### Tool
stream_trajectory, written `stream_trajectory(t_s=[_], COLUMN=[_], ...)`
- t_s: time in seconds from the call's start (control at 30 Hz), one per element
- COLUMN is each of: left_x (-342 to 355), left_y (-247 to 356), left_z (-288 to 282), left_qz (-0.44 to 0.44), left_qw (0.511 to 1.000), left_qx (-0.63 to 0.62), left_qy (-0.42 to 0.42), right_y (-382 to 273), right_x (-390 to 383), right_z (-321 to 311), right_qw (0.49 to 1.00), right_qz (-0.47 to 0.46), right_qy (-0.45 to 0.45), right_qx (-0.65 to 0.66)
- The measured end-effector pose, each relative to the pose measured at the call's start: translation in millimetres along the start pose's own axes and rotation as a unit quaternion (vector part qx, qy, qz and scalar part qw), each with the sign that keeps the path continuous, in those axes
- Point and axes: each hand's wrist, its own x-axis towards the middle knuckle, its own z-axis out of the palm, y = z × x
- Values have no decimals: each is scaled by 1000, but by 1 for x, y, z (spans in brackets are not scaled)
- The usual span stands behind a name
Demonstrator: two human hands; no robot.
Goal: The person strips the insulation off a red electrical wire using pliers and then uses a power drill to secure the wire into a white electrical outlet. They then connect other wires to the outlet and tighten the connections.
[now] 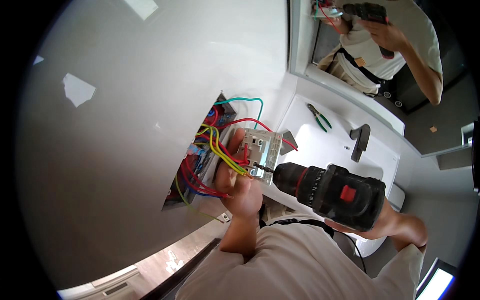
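Observation:
My left hand (240, 187) grips a white wall socket (267, 150) by its edge, its back with the terminals turned toward the drill. Yellow-green wires (220, 150) and red wires run from the wall box (192, 167) to the socket's back. In my right hand (382, 222) is a black cordless drill (335, 192) with a red switch on top. Its bit (263, 168) meets the back of the socket near the terminals; whether it sits in a screw cannot be made out. The drill's handle and most of my right fingers are hidden beneath its body.
Loose red, blue and green wires (197, 186) stick out of the wall opening. Beyond the socket is a white washbasin (310, 150) with green-handled pliers (320, 118) on its ledge and a dark tap (360, 142). A mirror (325, 55) hangs above it. A glossy wall (135, 165) fills the left.

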Motion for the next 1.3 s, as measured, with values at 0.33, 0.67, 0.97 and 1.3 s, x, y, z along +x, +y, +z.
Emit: stream_trajectory(t_s=[0.33,0.67,0.97,1.3], left_x=[-19,15,37,60], left_y=[9,-21,0,3], left_z=[15,-4,-9,-13], left_qz=[-173,-191,-194,-131], left_qw=[936,923,952,948], left_qx=[-307,-307,-148,-5], left_qy=[28,-137,-185,-291], right_y=[4,-23,-24,-9], right_x=[-22,-10,1,-18], right_z=[-13,-13,-23,-32], right_qw=[987,989,995,983], right_qz=[-83,136,-71,-54], right_qy=[8,17,35,32], right_qx=[-134,57,-53,-174])
